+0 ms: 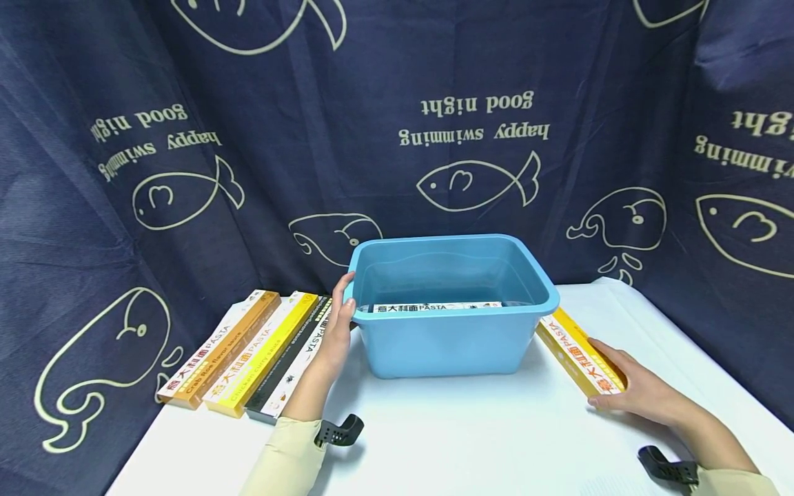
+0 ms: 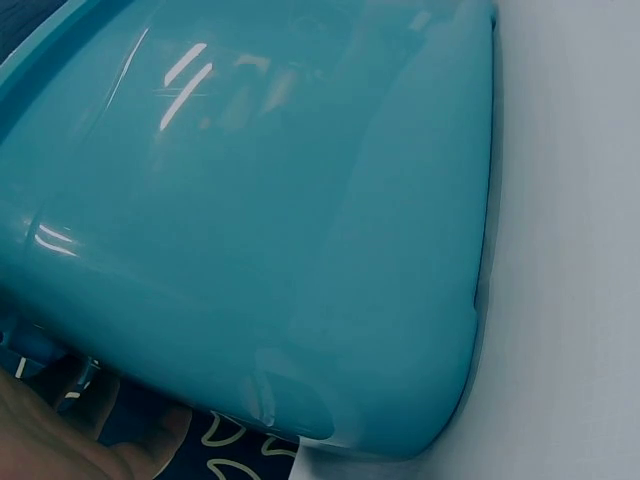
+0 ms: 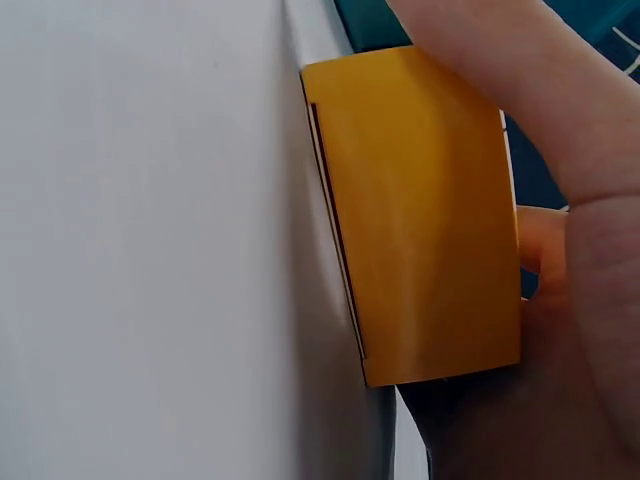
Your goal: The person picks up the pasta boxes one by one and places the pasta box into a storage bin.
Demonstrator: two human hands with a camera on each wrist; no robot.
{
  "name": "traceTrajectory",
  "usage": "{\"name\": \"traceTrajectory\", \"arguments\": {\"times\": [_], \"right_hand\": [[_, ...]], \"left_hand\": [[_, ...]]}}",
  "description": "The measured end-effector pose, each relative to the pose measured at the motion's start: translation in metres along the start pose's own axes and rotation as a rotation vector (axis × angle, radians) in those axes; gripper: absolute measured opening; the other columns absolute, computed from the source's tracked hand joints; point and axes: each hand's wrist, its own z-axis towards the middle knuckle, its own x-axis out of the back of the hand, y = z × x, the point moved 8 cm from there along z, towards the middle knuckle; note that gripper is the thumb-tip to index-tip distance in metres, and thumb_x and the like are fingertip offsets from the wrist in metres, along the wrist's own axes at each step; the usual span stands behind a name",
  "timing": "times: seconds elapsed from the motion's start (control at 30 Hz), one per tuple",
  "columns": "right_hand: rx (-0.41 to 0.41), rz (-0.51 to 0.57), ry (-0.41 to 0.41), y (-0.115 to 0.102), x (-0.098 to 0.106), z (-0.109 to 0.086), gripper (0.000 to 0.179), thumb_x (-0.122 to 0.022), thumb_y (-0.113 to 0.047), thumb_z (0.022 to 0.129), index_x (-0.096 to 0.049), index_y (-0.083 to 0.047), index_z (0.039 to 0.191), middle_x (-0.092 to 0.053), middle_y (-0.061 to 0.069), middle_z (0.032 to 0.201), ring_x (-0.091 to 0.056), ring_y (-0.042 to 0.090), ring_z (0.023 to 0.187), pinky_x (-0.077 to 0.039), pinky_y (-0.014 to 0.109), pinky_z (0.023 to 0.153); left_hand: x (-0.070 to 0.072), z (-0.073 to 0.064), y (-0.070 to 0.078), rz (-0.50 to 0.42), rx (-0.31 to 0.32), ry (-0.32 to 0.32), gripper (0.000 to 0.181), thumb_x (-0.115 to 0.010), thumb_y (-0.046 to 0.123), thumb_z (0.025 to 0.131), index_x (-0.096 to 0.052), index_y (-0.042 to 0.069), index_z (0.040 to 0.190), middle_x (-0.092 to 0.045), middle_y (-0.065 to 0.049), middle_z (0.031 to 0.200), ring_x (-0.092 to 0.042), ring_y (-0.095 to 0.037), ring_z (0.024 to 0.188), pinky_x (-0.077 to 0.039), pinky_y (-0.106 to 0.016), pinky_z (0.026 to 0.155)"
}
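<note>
A light blue plastic tub (image 1: 440,348) stands on the white table. My left hand (image 1: 336,334) holds its left rim, thumb near the front corner; in the left wrist view the tub's wall (image 2: 300,220) fills most of the picture. Inside the tub lies a white pasta box (image 1: 437,307), its lower part hidden by the front wall. To the right, my right hand (image 1: 639,389) grips the near end of a yellow-orange pasta box (image 1: 573,348), thumb and fingers on opposite sides. The box's far end passes behind the tub. The right wrist view shows its plain orange end (image 3: 415,225) close over the table.
Left of the tub, several pasta boxes lie side by side: an orange-brown crab roe one (image 1: 217,351), a yellow chicken curry one (image 1: 267,351) and a black one (image 1: 298,362), partly behind my left arm. A dark blue curtain (image 1: 372,124) with fish prints hangs behind the table (image 1: 471,441).
</note>
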Motion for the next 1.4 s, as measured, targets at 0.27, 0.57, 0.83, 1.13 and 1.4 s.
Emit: {"name": "traceTrajectory", "arguments": {"times": [0.27, 0.57, 0.83, 1.13, 1.4], "right_hand": [[-0.003, -0.006, 0.055, 0.006, 0.006, 0.001, 0.106, -0.083, -0.043, 0.077, -0.025, -0.004, 0.156, -0.045, 0.027, 0.139, -0.05, 0.036, 0.113, -0.043, 0.047, 0.082], [0.008, 0.004, 0.139, 0.01, 0.015, 0.001, 0.099, -0.084, -0.041, 0.076, -0.034, 0.0, 0.151, -0.047, 0.028, 0.136, -0.05, 0.036, 0.113, -0.04, 0.042, 0.081], [-0.022, 0.014, 0.155, 0.016, 0.021, -0.001, 0.098, -0.081, -0.042, 0.08, -0.03, 0.001, 0.152, -0.044, 0.032, 0.138, -0.048, 0.042, 0.115, -0.038, 0.048, 0.084], [-0.036, 0.063, 0.201, 0.022, 0.029, -0.003, 0.089, -0.075, -0.039, 0.086, -0.03, 0.0, 0.153, -0.039, 0.034, 0.142, -0.045, 0.039, 0.114, -0.035, 0.039, 0.084], [-0.021, 0.133, 0.267, 0.021, 0.034, -0.005, 0.081, -0.074, -0.035, 0.088, -0.032, -0.006, 0.152, -0.047, 0.029, 0.14, -0.028, -0.021, 0.092, -0.029, 0.023, 0.08]], "left_hand": [[0.001, 0.0, 0.0, -0.002, 0.001, 0.006, 0.059, -0.029, 0.047, 0.098, -0.019, 0.039, 0.155, -0.016, 0.0, 0.167, -0.018, -0.032, 0.154, -0.013, -0.07, 0.118], [0.002, 0.001, -0.001, 0.012, 0.008, 0.013, 0.057, -0.028, 0.047, 0.098, -0.019, 0.041, 0.155, -0.017, 0.001, 0.167, -0.018, -0.032, 0.154, -0.013, -0.07, 0.118], [0.001, 0.0, 0.0, 0.01, -0.003, 0.009, 0.058, -0.028, 0.046, 0.098, -0.019, 0.039, 0.155, -0.017, 0.001, 0.167, -0.019, -0.031, 0.154, -0.014, -0.069, 0.119], [0.0, -0.001, 0.003, -0.008, -0.021, 0.0, 0.059, -0.028, 0.045, 0.098, -0.019, 0.037, 0.155, -0.018, -0.001, 0.167, -0.019, -0.032, 0.154, -0.015, -0.069, 0.119], [0.001, 0.0, 0.001, -0.001, -0.013, 0.004, 0.058, -0.028, 0.046, 0.098, -0.019, 0.038, 0.155, -0.017, 0.0, 0.167, -0.018, -0.032, 0.154, -0.014, -0.07, 0.118]]}}
